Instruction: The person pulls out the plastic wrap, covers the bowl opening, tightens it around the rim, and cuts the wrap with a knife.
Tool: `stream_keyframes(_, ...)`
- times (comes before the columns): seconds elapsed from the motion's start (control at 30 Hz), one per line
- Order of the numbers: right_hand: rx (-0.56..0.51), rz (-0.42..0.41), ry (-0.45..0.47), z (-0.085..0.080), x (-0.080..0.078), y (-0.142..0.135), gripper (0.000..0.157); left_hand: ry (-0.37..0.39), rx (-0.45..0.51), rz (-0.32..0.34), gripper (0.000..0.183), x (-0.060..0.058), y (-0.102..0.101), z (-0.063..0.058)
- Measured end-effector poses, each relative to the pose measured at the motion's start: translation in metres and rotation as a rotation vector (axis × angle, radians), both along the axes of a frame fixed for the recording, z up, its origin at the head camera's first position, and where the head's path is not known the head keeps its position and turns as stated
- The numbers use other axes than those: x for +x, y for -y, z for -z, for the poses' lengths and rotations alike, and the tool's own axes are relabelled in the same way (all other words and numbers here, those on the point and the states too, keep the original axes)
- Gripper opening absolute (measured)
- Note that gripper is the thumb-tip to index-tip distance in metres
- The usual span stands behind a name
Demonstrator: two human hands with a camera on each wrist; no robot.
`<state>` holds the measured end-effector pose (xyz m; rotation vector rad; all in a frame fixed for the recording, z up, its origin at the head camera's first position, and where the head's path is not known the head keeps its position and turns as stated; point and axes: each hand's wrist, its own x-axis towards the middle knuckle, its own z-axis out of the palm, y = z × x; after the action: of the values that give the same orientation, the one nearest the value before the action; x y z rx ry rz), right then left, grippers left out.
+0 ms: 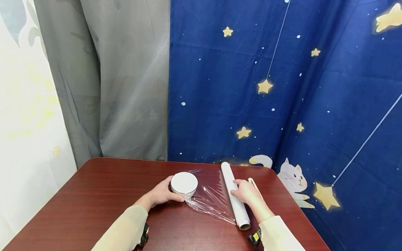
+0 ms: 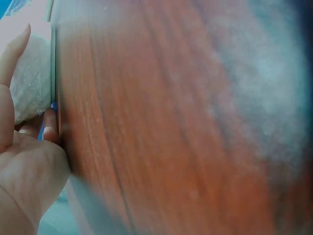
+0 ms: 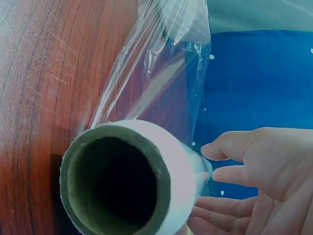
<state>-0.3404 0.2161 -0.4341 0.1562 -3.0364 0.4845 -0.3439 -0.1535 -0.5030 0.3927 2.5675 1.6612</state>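
Observation:
A white round bowl [image 1: 184, 183] sits on the table in the head view. My left hand [image 1: 161, 192] holds it from the left, thumb at the near side and fingers around the far side. Crinkled clear film clings to the bowl's wall [image 2: 34, 73] in the left wrist view. From the bowl, a sheet of cling film [image 1: 208, 195] stretches right to a cling film roll [image 1: 235, 198] lying lengthwise. My right hand [image 1: 248, 191] rests on the roll with its fingers fairly straight. In the right wrist view, the roll's hollow end [image 3: 117, 181] faces the camera, hiding some fingertip contact.
A slim pale object [image 1: 255, 185] lies right of the roll, partly behind my right hand; its kind is unclear. The reddish-brown table [image 1: 103, 195] has rounded far corners. A grey curtain [image 1: 132, 87] and a blue star-patterned curtain [image 1: 216, 87] hang behind it.

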Motion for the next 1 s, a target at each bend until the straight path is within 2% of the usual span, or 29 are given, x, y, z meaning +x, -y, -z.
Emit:
stream_keyframes(0.2, -0.038, 0.057, -0.015, -0.001, -0.005, -0.013, 0.049, 0.001, 0.004, 0.001, 0.109, 0.0, 0.0, 0.001)
stream_keyframes(0.5, -0.058, 0.151, 0.009, 0.005, -0.018, -0.059, 0.049, 0.004, 0.014, 0.003, 0.109, 0.001, 0.0, 0.0)
stream_keyframes(0.7, -0.021, 0.209, 0.045, 0.019, -0.022, -0.082, 0.032, 0.0, 0.002, -0.002, 0.109, 0.001, 0.0, 0.0)
stream_keyframes(0.9, -0.024, 0.263, 0.076, 0.035, -0.025, -0.092, 0.04, 0.001, -0.001, -0.005, 0.109, 0.001, 0.0, 0.0)
stream_keyframes(1.0, -0.05, 0.276, 0.093, 0.055, -0.042, -0.105, 0.036, 0.0, 0.0, -0.006, 0.109, 0.002, 0.0, -0.001)
